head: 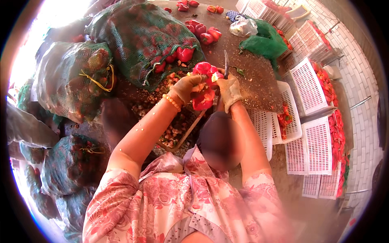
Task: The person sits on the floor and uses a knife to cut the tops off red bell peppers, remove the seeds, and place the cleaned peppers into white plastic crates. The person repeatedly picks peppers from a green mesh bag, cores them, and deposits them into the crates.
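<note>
My left hand (186, 88), in a tan work glove, grips a red bell pepper (203, 101) that is split open, with pale core and seeds showing. On the other side of it, my right hand (230, 88), gloved too, holds a knife (226, 62) with its blade pointing up and away from me. The right fingers also touch the pepper, near a whitish piece of core (216, 76). Part of the knife's handle is hidden by the glove. Below the hands, between my knees, a container (179, 142) holds cut-out cores and scraps.
A seed-strewn table (258, 88) carries whole red peppers (206, 33), a green mesh sack of peppers (142, 36), a plastic bag (243, 26) and green netting (264, 39). Tied mesh sacks (73, 79) stand at left. White crates (316, 152) of red pepper pieces line the right.
</note>
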Demonstrator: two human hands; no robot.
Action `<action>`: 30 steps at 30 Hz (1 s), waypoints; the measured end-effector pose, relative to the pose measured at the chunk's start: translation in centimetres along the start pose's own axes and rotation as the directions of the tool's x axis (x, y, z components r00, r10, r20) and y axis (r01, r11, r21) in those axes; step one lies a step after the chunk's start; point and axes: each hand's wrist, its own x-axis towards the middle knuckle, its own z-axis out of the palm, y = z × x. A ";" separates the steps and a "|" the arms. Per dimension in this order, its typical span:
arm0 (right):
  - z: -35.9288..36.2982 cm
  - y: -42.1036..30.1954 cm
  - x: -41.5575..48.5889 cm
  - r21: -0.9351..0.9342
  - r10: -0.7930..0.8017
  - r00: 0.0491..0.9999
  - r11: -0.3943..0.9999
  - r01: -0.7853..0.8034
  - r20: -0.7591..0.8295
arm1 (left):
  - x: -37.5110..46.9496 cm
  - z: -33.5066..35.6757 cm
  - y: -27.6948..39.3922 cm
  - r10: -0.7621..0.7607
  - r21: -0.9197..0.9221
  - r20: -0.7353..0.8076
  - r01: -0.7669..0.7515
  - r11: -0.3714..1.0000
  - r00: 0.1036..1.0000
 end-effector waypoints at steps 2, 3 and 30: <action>0.5 0.3 -0.9 -0.042 -0.015 1.000 0.999 0.014 -0.011 | -0.8 0.4 0.7 -0.087 -0.077 0.034 0.089 0.993 0.996; 1.0 0.1 -1.2 -0.061 -0.028 1.000 0.998 0.027 -0.009 | -1.2 0.8 1.1 -0.114 -0.162 0.001 0.113 0.980 0.993; -12.7 -4.1 -5.3 -0.443 -0.089 0.970 0.896 -0.022 -0.227 | -10.7 -11.1 1.0 -0.703 0.894 -0.164 0.406 0.192 0.693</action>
